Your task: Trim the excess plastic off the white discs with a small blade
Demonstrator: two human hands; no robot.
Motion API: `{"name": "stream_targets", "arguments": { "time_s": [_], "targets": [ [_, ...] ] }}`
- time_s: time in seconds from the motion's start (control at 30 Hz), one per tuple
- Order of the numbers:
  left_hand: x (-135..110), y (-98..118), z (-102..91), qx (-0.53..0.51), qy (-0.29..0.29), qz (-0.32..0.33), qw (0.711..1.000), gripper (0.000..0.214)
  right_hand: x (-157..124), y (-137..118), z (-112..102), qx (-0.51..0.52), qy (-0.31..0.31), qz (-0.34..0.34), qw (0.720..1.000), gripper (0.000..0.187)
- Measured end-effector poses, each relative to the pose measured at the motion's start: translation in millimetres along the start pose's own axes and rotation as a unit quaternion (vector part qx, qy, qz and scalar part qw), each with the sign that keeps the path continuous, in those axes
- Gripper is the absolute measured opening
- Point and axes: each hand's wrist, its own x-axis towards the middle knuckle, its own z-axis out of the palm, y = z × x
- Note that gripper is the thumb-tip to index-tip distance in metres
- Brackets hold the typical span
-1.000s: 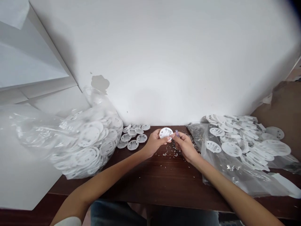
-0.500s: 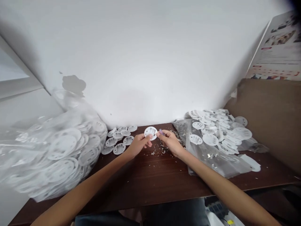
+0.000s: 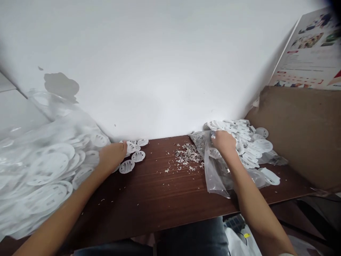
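My left hand (image 3: pixel 112 156) reaches over a small group of white perforated plastic discs (image 3: pixel 134 156) on the table, its fingertips at the disc nearest the wall. Whether it grips that disc is hidden. My right hand (image 3: pixel 223 140) rests on a heap of similar white discs (image 3: pixel 247 138) lying on and around a clear plastic bag (image 3: pixel 215 174), its fingers curled down among them. A small pile of grey-white shavings (image 3: pixel 188 154) lies on the dark wood table (image 3: pixel 160 188) between my hands. The small purple item from before does not show.
A large clear bag stuffed with white discs (image 3: pixel 45 167) bulges at the left against the white wall (image 3: pixel 160 71). A brown cardboard sheet (image 3: pixel 293 135) and a printed poster (image 3: pixel 309 53) stand at the right. Scattered flecks of shavings lie on the tabletop.
My hands have moved apart, the left towards the small disc group and the right onto the bagged heap. The disc and purple item held between them no longer show. The view has turned slightly.
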Motion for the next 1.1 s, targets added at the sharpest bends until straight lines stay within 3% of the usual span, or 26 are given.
{"name": "stream_targets", "arguments": {
  "time_s": [0.13, 0.33, 0.4, 0.47, 0.5, 0.53, 0.63, 0.67, 0.73, 0.77, 0.83, 0.9, 1.03, 1.1],
  "targets": [
    [0.4, 6.4, 5.0, 0.051, 0.007, -0.004, 0.999, 0.056, -0.8, -7.6, 8.8, -0.014, -0.011, -0.008, 1.0, 0.034],
    [-8.2, 17.1, -13.5, 0.074, 0.034, 0.053, 0.995, 0.049, -7.9, -16.2, 4.2, -0.018, 0.027, -0.011, 0.999, 0.033],
    [-16.7, 27.7, -16.4, 0.011, 0.028, 0.099, 0.995, 0.049, -13.2, -17.9, -0.4, -0.003, 0.074, -0.033, 0.997, 0.035],
    [-26.9, 42.8, -15.0, -0.138, -0.006, 0.113, 0.984, 0.051, -22.5, -21.8, -4.0, 0.048, 0.137, -0.094, 0.985, 0.037],
    [-32.0, 51.9, -12.8, -0.249, -0.045, 0.099, 0.963, 0.053, -29.1, -25.3, -4.8, 0.089, 0.166, -0.144, 0.972, 0.039],
    [-36.8, 61.9, -9.6, -0.376, -0.106, 0.072, 0.918, 0.058, -37.1, -30.1, -4.6, 0.133, 0.171, -0.217, 0.952, 0.04],
    [-46.2, 96.3, 3.8, -0.636, -0.313, 0.003, 0.706, 0.079, -65.8, -51.1, 2.5, 0.256, 0.099, -0.415, 0.868, 0.035],
    [-47.5, 108.2, 9.4, -0.68, -0.33, 0.006, 0.655, 0.079, -75.4, -59.2, 6.2, 0.292, 0.072, -0.452, 0.84, 0.031],
    [-48.4, 130.3, 21.3, -0.739, -0.3, 0.018, 0.603, 0.07, -91.8, -74.6, 13.4, 0.328, 0.01, -0.502, 0.8, 0.027],
    [-48.5, 139.5, 27.5, -0.761, -0.256, 0.016, 0.596, 0.06, -97.6, -80.8, 16.2, 0.344, -0.013, -0.518, 0.783, 0.026],
    [-48.9, 152.8, 39.7, -0.772, -0.167, 0.02, 0.612, 0.05, -102.3, -88.5, 19.4, 0.37, -0.051, -0.531, 0.761, 0.025],
    [-48.4, 158.7, 51.0, -0.765, -0.137, 0.018, 0.628, 0.048, -97.5, -88.7, 20.4, 0.375, -0.06, -0.522, 0.763, 0.025],
    [-43.2, 155.6, 68.5, -0.736, -0.129, -0.027, 0.664, 0.047, -68.6, -73.3, 23.0, 0.368, 0.023, -0.408, 0.835, 0.028],
    [-40.1, 152.0, 74.1, -0.733, -0.122, -0.076, 0.665, 0.043, -52.3, -64.8, 27.9, 0.339, 0.069, -0.348, 0.872, 0.033]
  ]
}}
